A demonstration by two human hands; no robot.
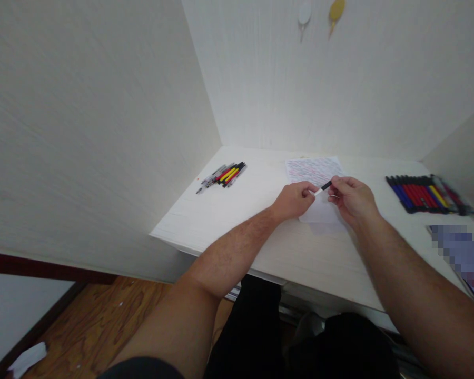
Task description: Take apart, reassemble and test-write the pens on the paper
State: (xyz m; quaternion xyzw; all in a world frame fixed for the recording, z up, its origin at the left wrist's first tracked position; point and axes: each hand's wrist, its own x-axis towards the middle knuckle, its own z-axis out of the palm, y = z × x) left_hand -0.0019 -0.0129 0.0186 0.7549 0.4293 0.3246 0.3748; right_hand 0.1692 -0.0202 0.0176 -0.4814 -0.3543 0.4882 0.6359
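Observation:
Between my two hands is a pen [323,187] with a white barrel and a black end. My left hand [296,200] pinches the white part, and my right hand [351,197] has its fingers closed on the black end. Whether the black end is a cap is too small to make out. Under the hands lies a sheet of paper [312,167], its upper part covered with slanting rows of coloured pen strokes and its lower part plain white.
A loose pile of pens [225,175] lies at the left of the white desk [205,221]. On the right, several markers [416,195] are lined up in a row, with a blurred-out flat device [464,258] nearer me. Walls enclose the desk; two hooks [335,10] hang above.

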